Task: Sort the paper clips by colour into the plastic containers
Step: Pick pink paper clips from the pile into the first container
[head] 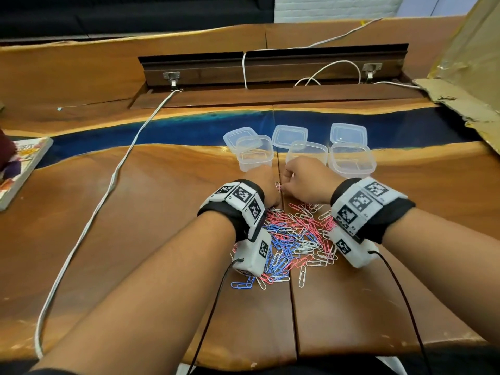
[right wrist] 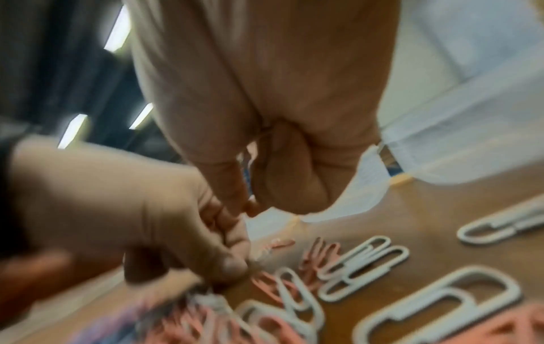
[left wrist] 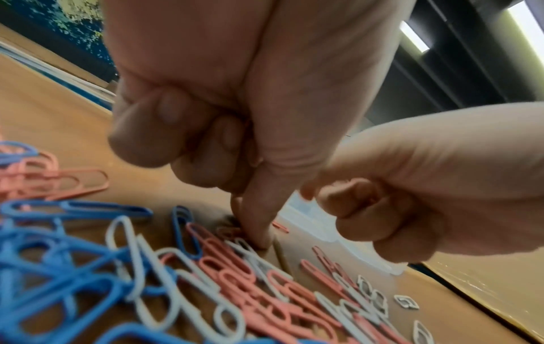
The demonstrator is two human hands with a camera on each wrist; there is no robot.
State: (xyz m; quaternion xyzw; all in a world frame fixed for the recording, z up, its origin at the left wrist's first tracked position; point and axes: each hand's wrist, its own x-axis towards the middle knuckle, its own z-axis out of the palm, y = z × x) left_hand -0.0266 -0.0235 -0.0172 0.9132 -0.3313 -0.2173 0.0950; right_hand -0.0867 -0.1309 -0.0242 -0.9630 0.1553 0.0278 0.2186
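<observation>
A mixed pile of pink, blue and white paper clips (head: 293, 236) lies on the wooden table between my wrists. Three clear plastic containers (head: 254, 155) (head: 307, 151) (head: 351, 161) stand just beyond it, all looking empty. My left hand (head: 263, 185) has its fingers curled; thumb and forefinger (left wrist: 259, 239) pinch down at a pink clip (left wrist: 232, 230) on the pile's far edge. My right hand (head: 305, 182) is close beside it, its thumb and forefinger tips (right wrist: 247, 207) pinched together on a small pink clip (head: 278, 186). The right wrist view is blurred.
Three clear lids (head: 240, 136) (head: 289, 136) (head: 349, 133) lie behind the containers on the blue resin strip. A white cable (head: 116, 171) crosses the table at left, near a book (head: 24, 169). Cardboard (head: 465, 85) stands at far right, an open cable recess (head: 270, 77) at the back.
</observation>
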